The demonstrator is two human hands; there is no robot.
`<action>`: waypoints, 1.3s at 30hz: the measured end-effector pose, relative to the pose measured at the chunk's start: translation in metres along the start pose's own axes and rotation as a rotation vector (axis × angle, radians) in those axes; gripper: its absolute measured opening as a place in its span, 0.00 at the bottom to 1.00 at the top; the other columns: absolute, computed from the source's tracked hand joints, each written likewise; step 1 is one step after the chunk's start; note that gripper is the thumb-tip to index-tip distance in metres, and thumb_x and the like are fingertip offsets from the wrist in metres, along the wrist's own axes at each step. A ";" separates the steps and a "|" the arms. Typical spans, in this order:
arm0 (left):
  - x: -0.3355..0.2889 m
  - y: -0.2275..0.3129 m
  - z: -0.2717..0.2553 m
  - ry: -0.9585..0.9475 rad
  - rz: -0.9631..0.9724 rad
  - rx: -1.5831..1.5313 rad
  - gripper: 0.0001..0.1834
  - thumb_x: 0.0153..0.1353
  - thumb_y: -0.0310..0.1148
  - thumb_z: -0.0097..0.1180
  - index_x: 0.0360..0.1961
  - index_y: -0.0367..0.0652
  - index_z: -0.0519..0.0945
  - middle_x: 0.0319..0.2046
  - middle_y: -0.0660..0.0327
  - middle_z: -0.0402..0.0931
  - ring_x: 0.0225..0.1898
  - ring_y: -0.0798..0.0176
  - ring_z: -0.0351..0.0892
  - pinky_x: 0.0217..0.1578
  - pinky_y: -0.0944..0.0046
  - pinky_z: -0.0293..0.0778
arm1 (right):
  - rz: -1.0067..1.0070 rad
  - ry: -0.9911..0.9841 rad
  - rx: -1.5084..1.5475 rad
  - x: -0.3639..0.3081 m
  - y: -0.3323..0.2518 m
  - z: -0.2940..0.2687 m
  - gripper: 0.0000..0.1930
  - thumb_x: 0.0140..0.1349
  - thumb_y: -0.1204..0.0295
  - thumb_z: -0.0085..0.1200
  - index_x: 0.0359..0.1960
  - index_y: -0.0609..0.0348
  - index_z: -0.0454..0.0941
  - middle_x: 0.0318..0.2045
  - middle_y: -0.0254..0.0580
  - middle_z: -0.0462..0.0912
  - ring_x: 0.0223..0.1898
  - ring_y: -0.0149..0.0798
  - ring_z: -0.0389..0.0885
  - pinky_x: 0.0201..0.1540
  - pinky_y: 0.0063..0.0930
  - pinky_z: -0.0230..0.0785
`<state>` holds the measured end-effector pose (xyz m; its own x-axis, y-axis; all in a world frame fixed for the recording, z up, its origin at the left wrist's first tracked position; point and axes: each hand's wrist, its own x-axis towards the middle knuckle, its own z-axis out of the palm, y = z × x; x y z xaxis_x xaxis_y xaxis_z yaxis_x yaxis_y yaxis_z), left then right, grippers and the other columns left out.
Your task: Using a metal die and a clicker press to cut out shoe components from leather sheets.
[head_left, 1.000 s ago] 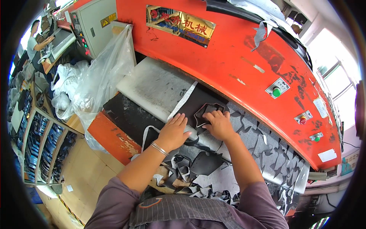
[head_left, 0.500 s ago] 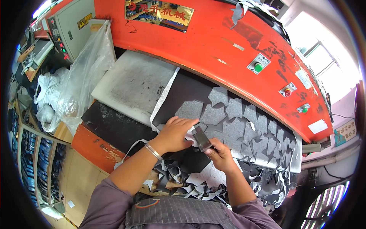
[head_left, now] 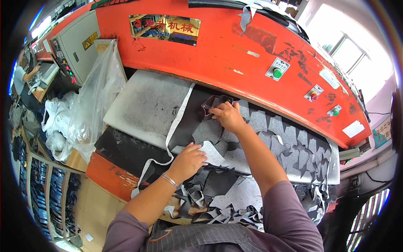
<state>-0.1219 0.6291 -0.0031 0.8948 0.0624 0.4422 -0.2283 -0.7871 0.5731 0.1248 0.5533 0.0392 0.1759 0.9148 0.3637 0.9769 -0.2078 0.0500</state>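
My right hand (head_left: 228,116) reaches to the far edge of a dark sheet (head_left: 194,110) and grips a dark metal cutting die (head_left: 206,106), which sits on the sheet close to the red machine beam. Nearer to me, my left hand (head_left: 188,163) is closed at the edge of a pale cut piece of material (head_left: 214,154), its fingers over one end. Grey cut-out shapes (head_left: 256,119) spread to the right of the die, with dark gaps between them. A white strip (head_left: 178,117) runs along the sheet's left edge.
The red machine beam (head_left: 235,54) spans the far side, with green and red buttons (head_left: 277,73). Whitish cutting board (head_left: 142,101) lies left. Dark and white scraps (head_left: 226,206) heap along the near edge. Plastic bags (head_left: 63,122) and a shelf rack (head_left: 50,193) stand left; another person works far left.
My right hand has carried the die from beside my left hand to the far left part of the sheet. My left hand has dropped slightly nearer with the pale piece. The view has shifted.
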 end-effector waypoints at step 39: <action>0.147 -0.101 -0.005 0.083 -0.400 0.070 0.37 0.54 0.33 0.62 0.63 0.34 0.62 0.54 0.46 0.74 0.55 0.47 0.67 0.59 0.56 0.58 | 0.653 0.144 0.529 -0.019 0.037 0.021 0.50 0.51 0.64 0.60 0.65 0.80 0.39 0.51 0.46 0.78 0.56 0.48 0.70 0.64 0.41 0.50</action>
<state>0.0308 0.7209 0.0078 0.8731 0.4188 0.2495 0.1605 -0.7303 0.6640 0.1602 0.5360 0.0143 0.7416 0.6075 0.2846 0.6192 -0.4565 -0.6388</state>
